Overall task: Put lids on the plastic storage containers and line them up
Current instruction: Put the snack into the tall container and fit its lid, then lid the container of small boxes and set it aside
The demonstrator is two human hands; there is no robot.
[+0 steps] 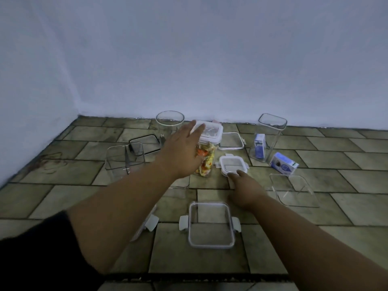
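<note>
- Evidently the filled container (204, 159), standing at the centre of the tiled floor (315, 217), was rigid, light plastic, likely slippery; best held by its side walls.
- The left hand (182, 148) lay spread flat, fingers on its clip lid (209, 132).
- The right hand (246, 189) was open, fingertips touching the small lid (232, 164) just right of it.

Floor (210, 259): brown tiles with dark joints, stained at the far left.
Wall (210, 59): plain and pale, met the floor behind everything.
Small box (283, 163): white and blue, lay on its side on the tiles at the right.
</note>
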